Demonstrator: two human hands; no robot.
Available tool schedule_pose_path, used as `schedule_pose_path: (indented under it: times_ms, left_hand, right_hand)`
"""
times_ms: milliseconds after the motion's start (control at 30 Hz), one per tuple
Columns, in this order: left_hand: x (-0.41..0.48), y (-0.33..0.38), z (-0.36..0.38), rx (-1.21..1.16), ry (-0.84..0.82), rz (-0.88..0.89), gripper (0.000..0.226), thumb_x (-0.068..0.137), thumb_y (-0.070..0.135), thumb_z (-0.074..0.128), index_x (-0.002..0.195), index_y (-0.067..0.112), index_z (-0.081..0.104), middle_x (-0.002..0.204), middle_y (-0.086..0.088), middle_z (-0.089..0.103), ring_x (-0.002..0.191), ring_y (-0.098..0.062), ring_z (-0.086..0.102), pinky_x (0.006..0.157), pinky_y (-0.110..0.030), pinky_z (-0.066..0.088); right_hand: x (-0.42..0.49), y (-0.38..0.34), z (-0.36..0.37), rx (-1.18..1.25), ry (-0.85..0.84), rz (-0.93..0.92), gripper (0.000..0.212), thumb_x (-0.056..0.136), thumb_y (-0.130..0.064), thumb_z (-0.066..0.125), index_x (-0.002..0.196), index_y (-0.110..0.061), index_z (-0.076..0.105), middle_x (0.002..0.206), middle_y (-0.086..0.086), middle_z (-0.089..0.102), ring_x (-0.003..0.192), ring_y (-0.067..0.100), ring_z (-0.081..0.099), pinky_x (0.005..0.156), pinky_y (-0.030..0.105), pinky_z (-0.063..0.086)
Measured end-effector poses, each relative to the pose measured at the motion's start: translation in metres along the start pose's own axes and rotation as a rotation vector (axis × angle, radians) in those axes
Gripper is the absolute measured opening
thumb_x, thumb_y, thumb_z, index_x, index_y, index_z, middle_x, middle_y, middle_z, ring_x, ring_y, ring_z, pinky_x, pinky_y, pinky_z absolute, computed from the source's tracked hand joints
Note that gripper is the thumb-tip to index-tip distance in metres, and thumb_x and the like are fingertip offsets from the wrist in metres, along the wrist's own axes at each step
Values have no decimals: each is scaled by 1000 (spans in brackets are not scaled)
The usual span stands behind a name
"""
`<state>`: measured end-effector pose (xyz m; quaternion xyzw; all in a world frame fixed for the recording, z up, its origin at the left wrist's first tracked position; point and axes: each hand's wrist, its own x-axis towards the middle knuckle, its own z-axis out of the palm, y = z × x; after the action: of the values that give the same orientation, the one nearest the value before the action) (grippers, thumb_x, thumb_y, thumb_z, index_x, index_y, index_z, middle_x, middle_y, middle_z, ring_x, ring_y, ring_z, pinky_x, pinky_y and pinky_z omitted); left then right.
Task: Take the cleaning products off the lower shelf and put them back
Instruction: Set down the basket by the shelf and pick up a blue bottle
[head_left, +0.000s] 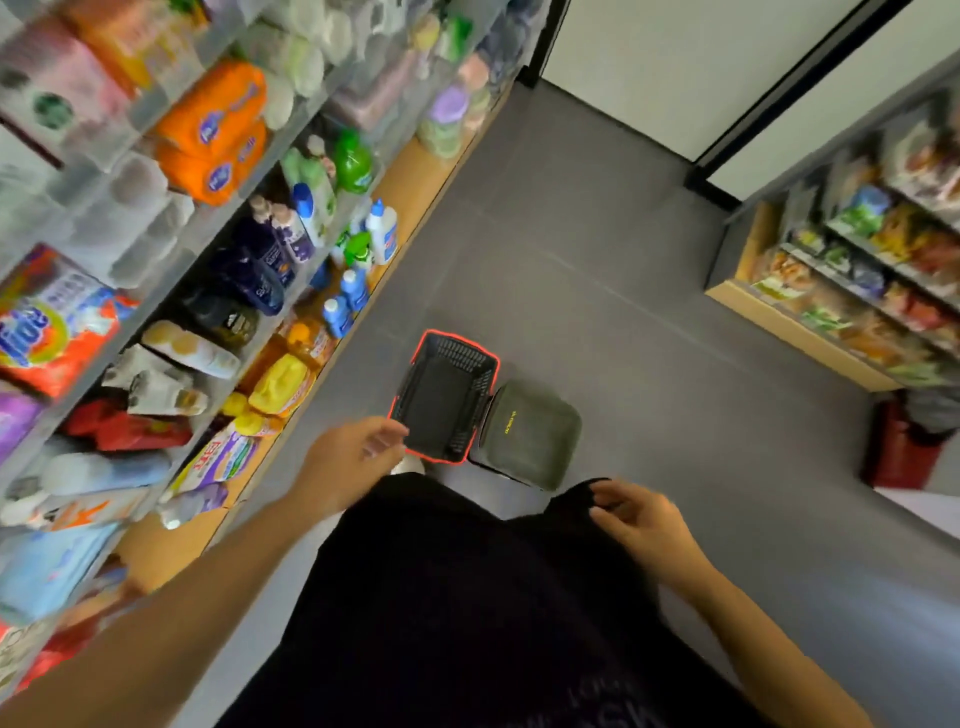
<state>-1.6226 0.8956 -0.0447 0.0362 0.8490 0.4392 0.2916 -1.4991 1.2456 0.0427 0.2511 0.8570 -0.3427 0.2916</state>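
Loose and empty, left hand (358, 457) and right hand (644, 525) hang apart; lower-shelf bottles (356, 288) look light-ish but slick, probably best held round the body, not the cap.

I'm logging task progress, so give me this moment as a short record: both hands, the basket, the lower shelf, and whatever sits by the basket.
left hand: open, empty, over the basket's near corner
right hand: at the dark garment; grip unclear
basket: black with red rim, on the floor, empty
lower shelf: stocked with bottles and pouches
blue-capped bottles: upright at the shelf front
olive bag: on the floor beside the basket
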Motion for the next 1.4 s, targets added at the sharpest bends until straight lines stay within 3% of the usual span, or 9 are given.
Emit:
schedule_pose_path:
  times_ms: [300,400,567,700,800,967,1067,1200,1400]
  left_hand:
    - [135,38,-8,-10,83,-66,15,89,23,75,104,27,74,88,14,73,84,-3,67,81,-27,53]
    - [170,41,2,-92,145,-201,13,89,22,75,102,25,76,88,12,73,84,-8,68,81,-30,54]
    - [214,60,30,-220,330,-511,11,91,19,72,95,28,75,84,16,70,74,-4,63,72,-10,44]
    - [230,91,53,-310,447,-700,11,91,11,72,100,16,75,89,-3,74,78,-18,64,70,-11,47]
    - [243,102,71,-372,519,-791,15,91,9,71,105,12,75,94,-4,74,81,-16,64,69,-3,41]
    - [273,76,109,-442,524,-836,18,91,16,71,109,17,74,95,5,74,89,-15,68,91,-28,52]
    - [292,25,136,-478,563,-794,17,90,17,71,107,20,75,87,15,70,85,-11,69,89,-31,54]
    - [314,-80,162,-478,600,-680,13,90,19,71,100,26,74,82,20,69,77,2,66,81,-25,55]
    - [345,-246,161,-298,688,-617,15,91,22,71,106,24,74,97,6,75,87,-11,70,84,-32,55]
  right_hand:
    - [170,-67,-127,-237,-107,-135,24,94,-27,67,118,-29,67,105,-13,69,93,4,66,86,25,49]
    - [254,-98,-151,-295,-199,-217,26,95,-29,65,121,-28,66,109,-7,67,97,11,64,91,32,51]
    - [401,-175,-163,-370,-405,-465,30,91,-23,71,121,-23,67,109,-6,69,91,6,67,80,12,46]
    - [482,-246,-143,-449,-544,-687,29,85,-23,76,113,-23,72,102,-5,74,87,13,70,88,28,51]
    - [520,-291,-104,-491,-693,-850,32,83,-24,77,114,-21,71,101,-6,72,81,16,68,84,37,55]
    - [560,-337,14,-592,-850,-1075,43,80,-26,80,120,-17,68,109,-3,68,77,15,63,76,33,53]
    - [591,-335,106,-735,-823,-1179,54,79,-31,81,127,-16,63,122,2,67,95,19,64,79,26,45]
    - [646,-308,235,-918,-732,-1320,72,75,-29,84,137,-9,53,137,10,55,126,30,51,100,36,40]
    - [717,-288,370,-1349,-446,-1570,84,70,-51,81,142,-24,45,139,7,52,125,34,51,95,44,41]
